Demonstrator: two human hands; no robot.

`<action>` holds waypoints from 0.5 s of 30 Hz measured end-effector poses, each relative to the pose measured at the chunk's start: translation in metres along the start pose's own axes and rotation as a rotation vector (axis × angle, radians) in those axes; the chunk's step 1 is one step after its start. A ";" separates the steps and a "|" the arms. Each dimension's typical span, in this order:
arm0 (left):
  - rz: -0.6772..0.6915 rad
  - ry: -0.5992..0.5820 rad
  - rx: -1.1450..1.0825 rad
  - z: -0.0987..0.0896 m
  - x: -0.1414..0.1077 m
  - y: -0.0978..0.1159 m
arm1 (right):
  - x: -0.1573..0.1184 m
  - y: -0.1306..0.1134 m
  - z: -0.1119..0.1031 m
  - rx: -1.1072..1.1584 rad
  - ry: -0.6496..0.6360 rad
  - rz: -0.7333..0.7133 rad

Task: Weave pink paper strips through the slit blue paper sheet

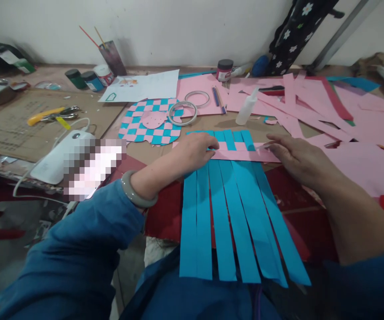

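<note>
Blue paper strips [218, 213] hang down over the near edge of the table, joined at their top end. A pink paper strip [233, 154] lies across them, with a short blue and pink weave just above it. My left hand [195, 151] rests on the left end of the pink strip, its fingers curled together. At the strip's right end is my right hand [291, 155], thumb and fingers closed around a thin pale item that is too small to name.
Beyond the hands lie a woven blue and pink piece [135, 120], tape rings [182, 114], a glue bottle [247, 109] and pencils [219, 100]. Pink paper [368, 169] spreads right. At the left are a white device [63, 158], pliers [53, 115] and paint jars [92, 82].
</note>
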State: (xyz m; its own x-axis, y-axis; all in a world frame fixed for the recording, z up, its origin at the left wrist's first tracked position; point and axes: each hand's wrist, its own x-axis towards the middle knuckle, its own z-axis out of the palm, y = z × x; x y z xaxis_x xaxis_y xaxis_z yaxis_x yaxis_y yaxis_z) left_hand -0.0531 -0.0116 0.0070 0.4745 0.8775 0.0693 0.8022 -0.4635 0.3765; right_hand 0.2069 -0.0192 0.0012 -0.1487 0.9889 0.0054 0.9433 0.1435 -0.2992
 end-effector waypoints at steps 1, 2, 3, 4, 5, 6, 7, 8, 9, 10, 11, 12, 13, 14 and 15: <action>-0.003 0.031 -0.016 -0.001 0.000 -0.001 | 0.000 0.001 0.001 0.003 0.011 -0.001; -0.002 0.066 -0.031 -0.003 0.000 -0.002 | 0.001 0.001 0.001 0.003 0.020 -0.003; -0.003 0.102 -0.048 -0.005 -0.001 -0.003 | 0.001 0.002 0.002 0.003 0.026 -0.008; -0.007 0.127 -0.064 -0.007 -0.001 -0.005 | 0.001 0.002 0.003 0.002 0.029 -0.013; -0.018 0.144 -0.079 -0.009 -0.002 -0.008 | 0.001 0.003 0.003 0.001 0.030 -0.017; -0.032 0.152 -0.093 -0.010 -0.002 -0.010 | 0.001 0.004 0.003 0.000 0.033 -0.022; -0.047 0.157 -0.105 -0.011 -0.002 -0.011 | 0.002 0.005 0.004 -0.001 0.034 -0.029; -0.059 0.161 -0.114 -0.012 -0.003 -0.013 | 0.002 0.005 0.004 -0.003 0.036 -0.038; -0.067 0.167 -0.121 -0.011 -0.002 -0.014 | 0.002 0.006 0.005 -0.003 0.039 -0.044; -0.072 0.177 -0.128 -0.011 -0.002 -0.015 | 0.001 0.007 0.005 -0.001 0.041 -0.048; -0.074 0.191 -0.135 -0.010 -0.002 -0.015 | 0.001 0.007 0.006 0.001 0.045 -0.049; -0.074 0.206 -0.143 -0.009 -0.001 -0.015 | 0.001 0.008 0.006 0.004 0.050 -0.047; -0.073 0.223 -0.153 -0.008 0.000 -0.016 | 0.002 0.008 0.007 0.007 0.055 -0.042; -0.069 0.237 -0.164 -0.007 0.000 -0.015 | 0.002 0.009 0.008 0.009 0.058 -0.039; -0.063 0.246 -0.175 -0.006 0.000 -0.015 | 0.002 0.009 0.008 0.010 0.059 -0.037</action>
State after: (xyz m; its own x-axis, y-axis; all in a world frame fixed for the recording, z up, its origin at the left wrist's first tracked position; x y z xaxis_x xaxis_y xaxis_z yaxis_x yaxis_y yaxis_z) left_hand -0.0672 -0.0038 0.0069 0.3065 0.9174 0.2538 0.7428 -0.3973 0.5388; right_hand 0.2129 -0.0166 -0.0094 -0.1659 0.9835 0.0727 0.9344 0.1803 -0.3072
